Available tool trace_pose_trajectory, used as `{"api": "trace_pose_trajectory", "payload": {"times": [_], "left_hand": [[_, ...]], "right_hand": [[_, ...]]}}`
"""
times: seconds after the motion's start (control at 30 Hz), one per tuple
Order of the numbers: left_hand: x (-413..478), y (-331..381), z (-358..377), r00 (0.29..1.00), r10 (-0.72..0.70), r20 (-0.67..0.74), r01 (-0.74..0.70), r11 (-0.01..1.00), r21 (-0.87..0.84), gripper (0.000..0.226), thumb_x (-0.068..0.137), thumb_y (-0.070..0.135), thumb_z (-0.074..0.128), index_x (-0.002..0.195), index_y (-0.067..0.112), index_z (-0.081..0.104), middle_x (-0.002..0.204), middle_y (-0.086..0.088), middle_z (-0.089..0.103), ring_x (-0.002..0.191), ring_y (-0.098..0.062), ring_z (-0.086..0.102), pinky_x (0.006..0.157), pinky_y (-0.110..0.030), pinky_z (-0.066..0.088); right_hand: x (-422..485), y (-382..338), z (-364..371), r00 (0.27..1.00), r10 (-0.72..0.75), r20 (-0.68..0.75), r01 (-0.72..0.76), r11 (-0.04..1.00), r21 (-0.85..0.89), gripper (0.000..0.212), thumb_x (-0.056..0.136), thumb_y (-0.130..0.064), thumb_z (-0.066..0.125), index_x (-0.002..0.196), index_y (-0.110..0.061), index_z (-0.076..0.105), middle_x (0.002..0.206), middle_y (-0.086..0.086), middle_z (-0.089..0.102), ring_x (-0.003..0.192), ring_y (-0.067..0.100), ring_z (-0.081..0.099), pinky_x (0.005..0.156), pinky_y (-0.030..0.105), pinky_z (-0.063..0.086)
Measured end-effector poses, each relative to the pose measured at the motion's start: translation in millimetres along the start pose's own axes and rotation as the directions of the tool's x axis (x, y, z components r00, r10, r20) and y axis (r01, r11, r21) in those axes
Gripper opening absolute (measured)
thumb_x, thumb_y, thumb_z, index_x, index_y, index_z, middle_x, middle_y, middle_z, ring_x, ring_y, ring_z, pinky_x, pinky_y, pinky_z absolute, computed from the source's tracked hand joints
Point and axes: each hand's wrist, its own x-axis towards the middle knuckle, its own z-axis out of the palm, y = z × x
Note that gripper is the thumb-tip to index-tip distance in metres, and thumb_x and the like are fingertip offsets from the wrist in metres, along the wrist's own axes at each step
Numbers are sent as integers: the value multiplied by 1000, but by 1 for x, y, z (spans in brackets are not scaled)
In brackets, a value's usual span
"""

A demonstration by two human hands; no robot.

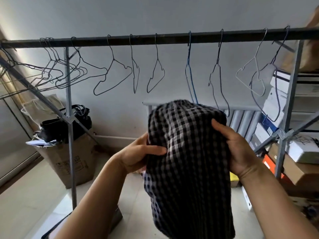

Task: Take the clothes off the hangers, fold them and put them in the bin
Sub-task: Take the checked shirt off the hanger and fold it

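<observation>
A black-and-white checked garment [186,163] hangs down in front of me, bunched at the top. My left hand [141,154] grips its left edge and my right hand [238,149] grips its right edge, both at about the same height. Above, a dark rail [155,37] carries several bare wire hangers [155,73], one of them blue [190,73]. No clothes hang on any of them. A dark bin edge [57,228] shows at the bottom left, mostly hidden by my left arm.
A cardboard box [69,161] with a black bag in it stands left, behind the rack's grey post [70,135]. Shelves with boxes [296,152] fill the right side. A white radiator [245,118] sits on the back wall. The floor is pale tile.
</observation>
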Motion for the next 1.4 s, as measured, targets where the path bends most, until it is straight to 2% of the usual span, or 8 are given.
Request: {"api": "trace_pose_trajectory", "payload": {"times": [0.2, 0.33, 0.5, 0.63, 0.87, 1.1, 1.27, 1.4], "left_hand": [[-1, -8, -26, 996, -82, -34, 88, 956, 278, 29, 87, 17, 68, 104, -7, 67, 94, -9, 74, 83, -17, 69, 75, -28, 53], [-9, -14, -18, 995, -17, -101, 14, 999, -32, 29, 86, 31, 65, 94, 6, 77, 98, -10, 75, 88, -18, 71, 74, -29, 56], [-20, -22, -16, 980, 33, 195, -23, 998, -51, 73, 74, 16, 82, 139, 29, 53, 137, -12, 59, 120, -29, 60, 90, -37, 53], [-17, -21, -11, 998, 59, -30, -58, 997, 55, 69, 83, -12, 63, 137, 30, 54, 134, -14, 60, 118, -32, 62, 90, -39, 55], [-14, -17, -2, 975, 118, -187, -143, 982, -124, 39, 89, -2, 57, 126, 13, 62, 119, -15, 69, 101, -27, 70, 78, -33, 59], [-11, -12, -1, 888, 254, -384, -56, 887, 458, 31, 96, 19, 61, 121, 36, 60, 74, 0, 73, 71, -14, 70, 66, -25, 53], [-9, -17, 3, 885, 149, -442, -145, 988, 43, 18, 94, 18, 61, 104, 16, 75, 93, -6, 75, 82, -14, 71, 70, -24, 55], [-13, -11, -3, 937, 158, -312, -222, 959, -179, 47, 80, 3, 71, 125, 17, 66, 115, -16, 70, 99, -26, 70, 80, -32, 59]], "right_hand": [[5, 5, -19, 994, 89, -63, -87, 996, 34, 29, 67, -30, 68, 79, -7, 80, 91, 12, 76, 78, 24, 74, 61, 33, 60], [9, 12, -28, 982, 81, -173, -82, 997, 2, 34, 93, -22, 52, 82, -3, 78, 93, 16, 75, 77, 25, 74, 59, 30, 59], [8, 14, -33, 982, 62, -178, -55, 998, 43, 33, 94, -16, 53, 78, -4, 79, 93, 14, 76, 79, 23, 74, 65, 31, 58], [2, 17, -39, 994, -76, -75, 71, 996, -62, 26, 75, -6, 61, 98, -1, 72, 99, 15, 74, 89, 26, 73, 68, 30, 59], [5, 22, -52, 988, -11, -154, -27, 970, -241, 26, 74, 2, 64, 98, 7, 69, 102, 21, 73, 95, 31, 71, 76, 30, 60], [17, 34, -48, 910, -143, -390, 0, 938, -346, 14, 89, -12, 66, 98, -2, 69, 86, 11, 75, 72, 22, 73, 64, 31, 57], [10, 25, -52, 980, -42, -195, 9, 986, -169, 47, 53, -33, 89, 87, -3, 76, 97, 16, 75, 86, 26, 74, 68, 30, 58], [12, 33, -59, 996, -78, 51, 86, 975, -204, 71, 70, 2, 77, 134, -20, 53, 127, 14, 64, 116, 32, 62, 90, 41, 54]]}}
